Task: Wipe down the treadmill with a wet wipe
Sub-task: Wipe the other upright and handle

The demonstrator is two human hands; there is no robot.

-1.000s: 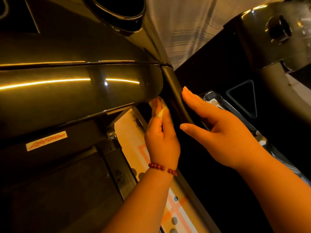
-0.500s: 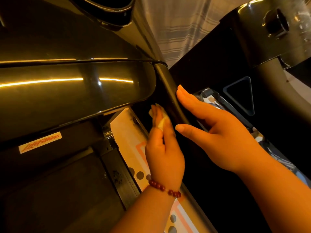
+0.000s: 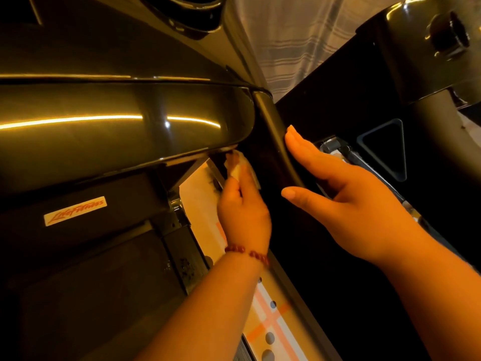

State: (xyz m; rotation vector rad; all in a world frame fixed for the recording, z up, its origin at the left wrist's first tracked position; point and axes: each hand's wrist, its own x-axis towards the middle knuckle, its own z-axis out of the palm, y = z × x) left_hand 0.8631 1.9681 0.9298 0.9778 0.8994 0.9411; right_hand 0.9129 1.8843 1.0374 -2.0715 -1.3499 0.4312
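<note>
The treadmill's glossy black console [image 3: 117, 136] fills the left. Its dark upright post [image 3: 270, 126] runs down the middle. My left hand [image 3: 244, 212], with a bead bracelet on the wrist, pinches a pale folded wet wipe [image 3: 240, 169]. It holds the wipe against the left side of the post, just under the console's lower edge. My right hand [image 3: 346, 204] lies flat on the right side of the post, fingers straight and thumb spread, holding nothing.
A logo sticker [image 3: 75, 211] sits on the motor cover above the dark belt [image 3: 91, 295]. A patterned floor mat [image 3: 270, 316] shows beside the post. Another black machine [image 3: 429, 61] stands to the right, with a striped curtain [image 3: 291, 40] behind.
My left hand slid the wipe a little down the post, then back up under the console edge. My right hand has stayed on the post.
</note>
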